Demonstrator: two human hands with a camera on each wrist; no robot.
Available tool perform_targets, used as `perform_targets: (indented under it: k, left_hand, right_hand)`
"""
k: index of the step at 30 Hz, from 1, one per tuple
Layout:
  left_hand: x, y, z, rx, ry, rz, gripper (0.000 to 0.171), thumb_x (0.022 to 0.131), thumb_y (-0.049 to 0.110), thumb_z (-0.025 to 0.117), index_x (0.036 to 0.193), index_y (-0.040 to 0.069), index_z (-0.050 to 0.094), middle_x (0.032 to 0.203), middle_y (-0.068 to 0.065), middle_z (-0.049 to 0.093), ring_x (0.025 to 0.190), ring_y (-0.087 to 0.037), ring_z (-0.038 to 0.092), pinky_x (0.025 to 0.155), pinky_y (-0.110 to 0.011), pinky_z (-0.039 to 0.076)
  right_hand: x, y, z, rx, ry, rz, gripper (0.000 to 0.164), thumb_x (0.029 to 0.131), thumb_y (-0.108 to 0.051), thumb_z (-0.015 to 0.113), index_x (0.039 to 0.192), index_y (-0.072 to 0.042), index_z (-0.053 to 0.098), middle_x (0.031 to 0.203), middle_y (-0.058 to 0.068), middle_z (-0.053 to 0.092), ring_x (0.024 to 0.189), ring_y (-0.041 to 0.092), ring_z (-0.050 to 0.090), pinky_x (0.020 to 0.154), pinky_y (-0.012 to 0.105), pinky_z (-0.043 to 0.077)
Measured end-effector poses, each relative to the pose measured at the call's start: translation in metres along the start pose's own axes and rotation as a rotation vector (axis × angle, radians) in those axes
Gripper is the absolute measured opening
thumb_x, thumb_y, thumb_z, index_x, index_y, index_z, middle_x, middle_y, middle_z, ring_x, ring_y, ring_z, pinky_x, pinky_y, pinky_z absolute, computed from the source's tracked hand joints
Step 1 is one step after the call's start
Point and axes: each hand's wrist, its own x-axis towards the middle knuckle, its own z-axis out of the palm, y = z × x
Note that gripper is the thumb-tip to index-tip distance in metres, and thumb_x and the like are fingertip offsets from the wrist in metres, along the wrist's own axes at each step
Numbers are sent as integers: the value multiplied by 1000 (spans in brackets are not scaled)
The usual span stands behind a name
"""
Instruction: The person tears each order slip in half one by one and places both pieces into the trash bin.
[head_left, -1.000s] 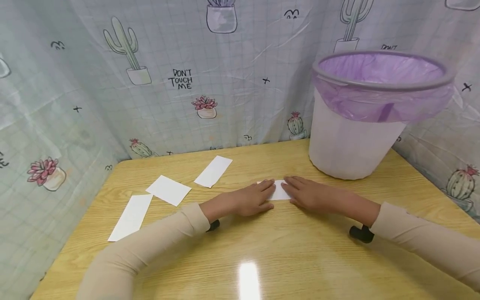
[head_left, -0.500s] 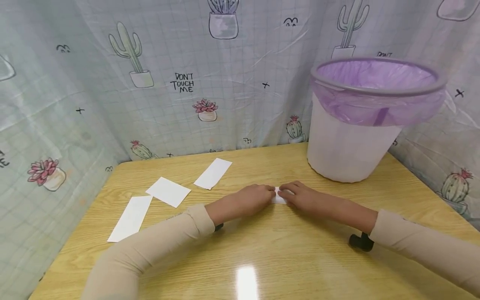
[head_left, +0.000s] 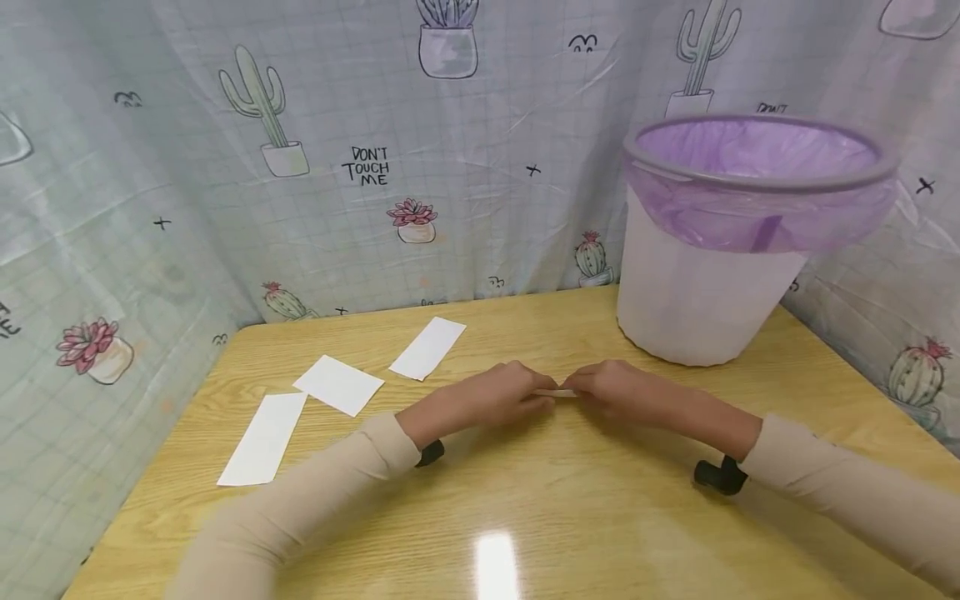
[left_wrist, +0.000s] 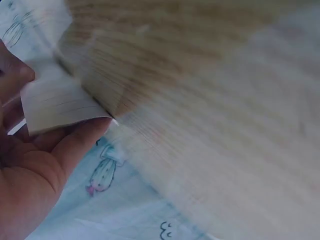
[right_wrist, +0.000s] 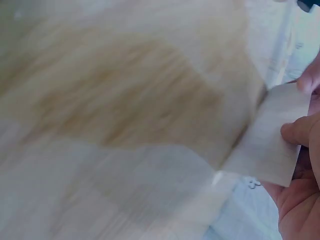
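Both hands meet over the middle of the wooden table at one small white sheet of paper [head_left: 557, 392]. From the head it appears as a thin strip, its edge turned toward me. The left hand [head_left: 506, 396] grips its left end with bent fingers; in the left wrist view, fingers lie behind the paper [left_wrist: 60, 102]. At the other end, the right hand [head_left: 622, 392] pinches it. The right wrist view has a thumb on the near face of the paper [right_wrist: 275, 132] and fingers behind. The paper stands tilted up, its lower edge close to the tabletop.
Several white paper pieces lie on the left of the table [head_left: 465, 492]: a long one [head_left: 262, 439], a wider one [head_left: 339, 385] and a slanted one [head_left: 428, 348]. A white bin [head_left: 705, 292] with a purple liner stands at the back right. A cactus-print curtain [head_left: 480, 167] hangs behind.
One second ago the hands lay flat on the sheet. Their fingers have since bent and taken hold of it, and the paper has tipped up from the table. The other papers have not moved.
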Motion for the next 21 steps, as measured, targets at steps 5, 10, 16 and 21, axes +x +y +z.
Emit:
perform_targets:
  k: [5,10,16,21]
  left_hand:
    - [-4,-3,1,-47,88,11,18,105,13,57,114,12,73,100,1,74,77,-5,59,73,-18,48]
    - [-6,-3,1,-88,116,2,18,105,11,58,113,8,74,98,-3,75,71,-6,57,68,-18,46]
    - [-13,3,-6,-216,204,-51,20,103,12,62,117,5,75,111,-7,76,94,-12,72,78,-20,53]
    - [-17,8,-15,-395,365,-81,18,99,13,68,113,5,77,111,-7,76,105,-17,72,83,-22,56]
  right_hand:
    - [3,-5,-2,34,51,50,22,92,8,67,112,0,75,100,8,77,86,18,74,72,29,59]
    - [1,-7,-2,52,87,100,19,95,0,67,112,-4,76,102,6,77,85,15,73,71,30,58]
    - [0,-8,-7,209,309,87,12,89,-2,76,99,-8,77,93,0,77,80,10,73,68,25,58]
    - [-1,-10,-18,319,446,130,12,88,-3,78,94,-14,77,89,-3,77,79,6,73,70,18,57]
